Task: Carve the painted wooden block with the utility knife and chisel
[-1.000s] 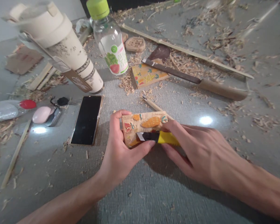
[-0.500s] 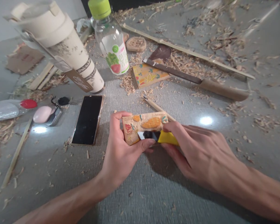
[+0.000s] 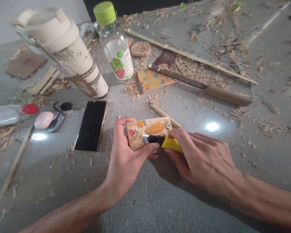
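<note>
A small painted wooden block [image 3: 149,130] with orange and red carved shapes lies on the grey mat [image 3: 147,194] in the middle. My left hand [image 3: 126,161] is wrapped round its left end, thumb pressed along its near edge. My right hand [image 3: 203,160] grips a yellow utility knife [image 3: 163,142]. The knife's black tip and short blade rest against the block's near edge, just beside my left thumb.
A black phone [image 3: 91,125] lies left of the block. Behind stand a beige tumbler [image 3: 70,53] and a green-capped bottle [image 3: 115,45]. A second painted block [image 3: 154,79], a long machete [image 3: 201,85], a pencil [image 3: 163,114] and wood shavings lie beyond. Keys [image 3: 60,111] sit at left.
The knife tip has shifted slightly along the block's near edge, and both hands with the block have edged a little up in view. Otherwise the scene is the same.
</note>
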